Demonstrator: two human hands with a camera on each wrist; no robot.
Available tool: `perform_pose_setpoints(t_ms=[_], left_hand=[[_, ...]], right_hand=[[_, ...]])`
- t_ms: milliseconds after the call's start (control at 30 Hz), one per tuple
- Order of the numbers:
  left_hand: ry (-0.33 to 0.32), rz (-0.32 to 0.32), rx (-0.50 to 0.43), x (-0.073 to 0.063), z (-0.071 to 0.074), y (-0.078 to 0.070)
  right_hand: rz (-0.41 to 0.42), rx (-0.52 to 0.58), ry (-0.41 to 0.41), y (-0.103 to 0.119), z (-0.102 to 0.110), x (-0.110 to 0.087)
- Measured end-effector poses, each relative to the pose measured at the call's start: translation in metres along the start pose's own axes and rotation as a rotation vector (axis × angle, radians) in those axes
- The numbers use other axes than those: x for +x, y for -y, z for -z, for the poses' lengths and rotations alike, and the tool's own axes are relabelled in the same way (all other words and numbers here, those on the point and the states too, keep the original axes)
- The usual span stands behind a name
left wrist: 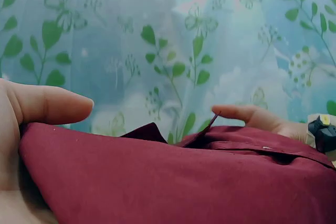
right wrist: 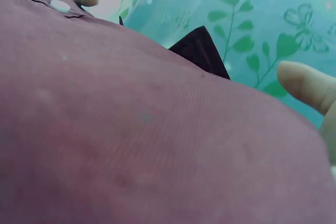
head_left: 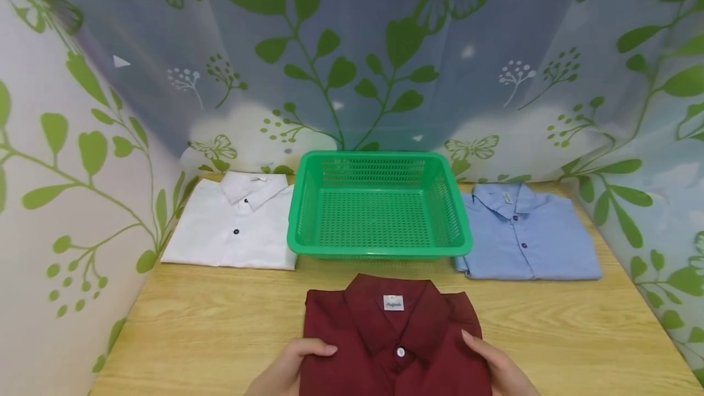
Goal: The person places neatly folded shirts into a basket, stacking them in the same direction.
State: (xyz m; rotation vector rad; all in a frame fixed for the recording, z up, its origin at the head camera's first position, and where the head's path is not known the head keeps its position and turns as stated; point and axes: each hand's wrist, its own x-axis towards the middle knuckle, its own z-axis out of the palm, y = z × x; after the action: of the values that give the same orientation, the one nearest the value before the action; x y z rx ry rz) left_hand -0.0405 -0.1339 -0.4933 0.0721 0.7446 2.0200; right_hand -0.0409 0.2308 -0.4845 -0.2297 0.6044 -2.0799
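Observation:
A folded maroon shirt [head_left: 385, 347] with a collar, a white label and a white button is at the front of the table, its collar toward the green basket [head_left: 379, 253]. My left hand [head_left: 291, 365] grips its left side, thumb on top and fingers hidden beneath. On the opposite side my right hand [head_left: 503, 368] holds it the same way. In the left wrist view the maroon cloth [left wrist: 173, 182] fills the lower part, with the left thumb [left wrist: 58, 103] along its edge. The right wrist view shows the cloth [right wrist: 147, 119] close up.
Left of the basket lies a folded white shirt [head_left: 220, 249] with dark buttons. A folded light blue shirt [head_left: 550, 237] lies to its right. All stand on a wooden table [head_left: 203, 322]. A leaf-patterned curtain [head_left: 352, 78] hangs behind and along both sides.

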Motion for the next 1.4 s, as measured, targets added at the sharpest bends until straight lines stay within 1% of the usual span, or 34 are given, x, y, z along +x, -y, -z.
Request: perform_pose_setpoints(t_ms=[167, 267, 333, 433, 567, 700, 800, 867, 933, 1000, 1067, 1167, 1267, 1333, 1400], left_hand=[[0.049, -0.057, 0.011, -0.008, -0.016, -0.014], [0.087, -0.128, 0.032, -0.011, -0.024, -0.020], [0.094, -0.175, 0.045, -0.013, -0.028, -0.024], [0.071, -0.249, 0.074, -0.015, -0.035, -0.031], [0.028, -0.325, 0.094, -0.016, -0.041, -0.044], [0.019, -0.366, 0.084, -0.014, -0.045, -0.056], [0.000, -0.373, 0.080, -0.010, -0.047, -0.065], [-0.030, -0.364, 0.086, -0.006, -0.047, -0.070], [-0.074, -0.346, 0.093, -0.002, -0.047, -0.076], [-0.126, -0.331, 0.100, 0.003, -0.047, -0.083], [-0.186, -0.329, 0.112, 0.009, -0.046, -0.090], [-0.271, -0.355, 0.140, 0.021, -0.045, -0.104], [-0.337, -0.396, 0.172, 0.035, -0.043, -0.120], [-0.363, -0.415, 0.182, 0.044, -0.040, -0.132], [-0.372, -0.424, 0.184, 0.052, -0.037, -0.143]], right_hand=[[0.018, 0.015, 0.028, 0.010, -0.021, 0.001], [0.051, 0.045, 0.039, 0.017, -0.032, 0.002], [0.084, 0.080, 0.067, 0.021, -0.039, 0.005], [0.129, 0.098, 0.102, 0.029, -0.046, 0.009], [0.134, 0.077, 0.104, 0.043, -0.053, 0.013], [0.114, 0.080, 0.141, 0.058, -0.056, 0.019], [0.124, 0.094, 0.178, 0.067, -0.057, 0.025], [0.132, 0.110, 0.193, 0.075, -0.057, 0.028], [0.148, 0.117, 0.202, 0.083, -0.057, 0.032], [0.152, 0.105, 0.203, 0.092, -0.056, 0.037], [0.161, 0.103, 0.202, 0.102, -0.054, 0.043], [0.162, 0.093, 0.166, 0.118, -0.051, 0.052], [0.170, 0.098, 0.118, 0.135, -0.047, 0.063], [0.176, 0.090, 0.094, 0.146, -0.044, 0.070], [0.178, 0.084, 0.066, 0.156, -0.040, 0.078]])
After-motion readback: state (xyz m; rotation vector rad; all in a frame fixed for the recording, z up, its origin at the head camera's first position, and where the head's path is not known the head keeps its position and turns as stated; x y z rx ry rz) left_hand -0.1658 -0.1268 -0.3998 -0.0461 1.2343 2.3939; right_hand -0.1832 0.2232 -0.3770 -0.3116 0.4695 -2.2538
